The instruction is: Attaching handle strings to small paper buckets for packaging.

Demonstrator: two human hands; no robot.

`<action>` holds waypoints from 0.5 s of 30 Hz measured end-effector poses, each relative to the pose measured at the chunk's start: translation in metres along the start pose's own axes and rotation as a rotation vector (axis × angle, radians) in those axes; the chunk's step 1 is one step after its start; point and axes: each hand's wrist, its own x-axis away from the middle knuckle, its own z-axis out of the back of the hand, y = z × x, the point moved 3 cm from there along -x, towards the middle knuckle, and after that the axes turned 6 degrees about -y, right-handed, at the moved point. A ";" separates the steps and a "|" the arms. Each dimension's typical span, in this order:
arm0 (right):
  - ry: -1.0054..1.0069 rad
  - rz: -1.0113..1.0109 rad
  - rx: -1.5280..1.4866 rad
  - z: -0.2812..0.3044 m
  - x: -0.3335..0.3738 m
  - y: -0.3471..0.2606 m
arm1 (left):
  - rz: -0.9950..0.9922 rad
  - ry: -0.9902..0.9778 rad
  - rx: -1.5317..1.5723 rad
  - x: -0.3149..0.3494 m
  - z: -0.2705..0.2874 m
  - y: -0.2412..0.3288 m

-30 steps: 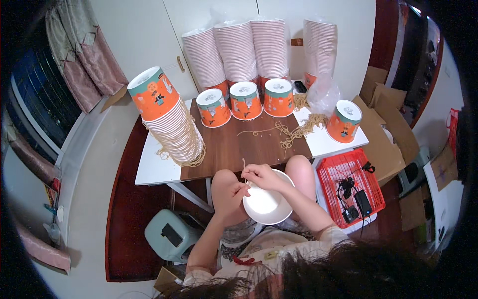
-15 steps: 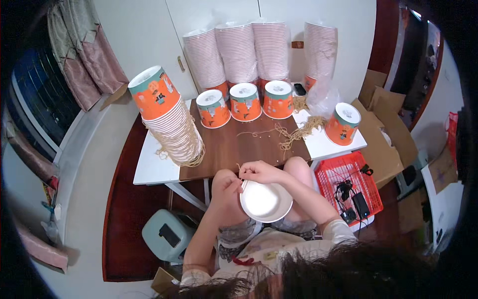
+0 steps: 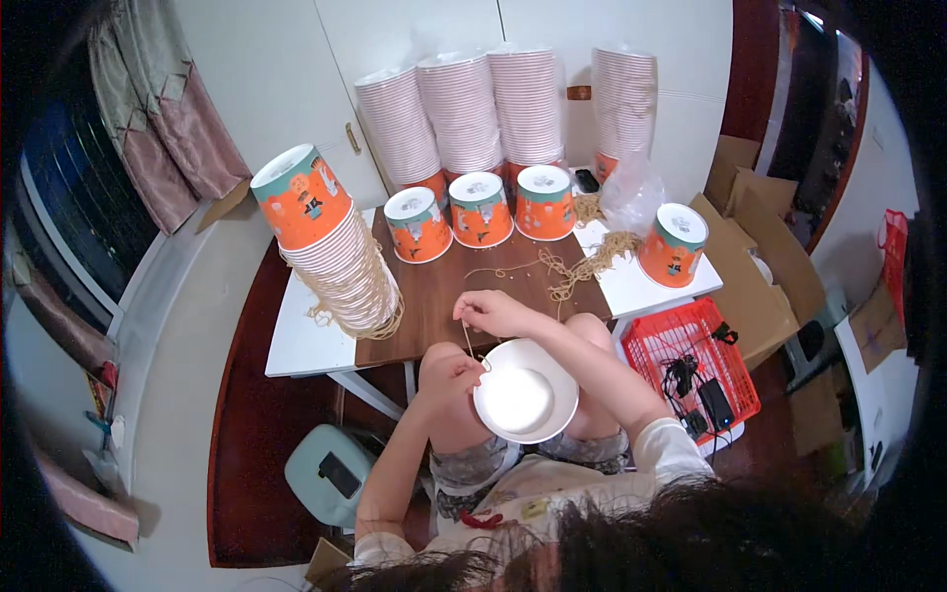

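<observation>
A white paper bucket [image 3: 526,395] rests between my thighs, its open mouth facing up. My left hand [image 3: 454,380] is closed at the left side of its rim, pinching it, with a bit of cord showing at the fingertips. My right hand [image 3: 498,316] is raised beyond the far rim, closed in a pinch on a thin tan cord [image 3: 468,339]. That cord runs down from the right fingertips toward the left hand. Loose tan cord [image 3: 562,281] trails over the brown tabletop [image 3: 424,306] to a tangled bundle [image 3: 617,247] on the right.
At the table's left leans a stack of orange buckets wound with cord [image 3: 340,257]. Upside-down orange buckets [image 3: 481,212] stand behind, another [image 3: 674,247] at right. Tall wrapped stacks [image 3: 459,118] line the back. A red crate [image 3: 651,345] holds cables; a teal bin [image 3: 321,474] stands lower left.
My right hand has lifted away from the rim, up and slightly left, drawing out a stretch of cord. The left hand stays at the bucket's rim.
</observation>
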 end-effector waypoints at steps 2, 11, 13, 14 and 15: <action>0.243 0.188 0.375 -0.009 0.007 0.001 | 0.082 -0.002 0.006 0.004 0.010 0.000; 0.217 0.168 0.647 -0.051 0.064 0.000 | 0.210 0.031 0.041 0.013 0.019 -0.003; 0.237 0.154 0.623 -0.048 0.068 -0.003 | 0.218 0.026 -0.008 0.014 0.019 0.003; 0.259 0.140 0.596 -0.046 0.070 -0.005 | 0.257 0.015 0.018 0.015 0.019 0.004; 0.254 0.141 0.594 -0.045 0.071 -0.004 | 0.296 0.004 0.044 0.017 0.019 0.003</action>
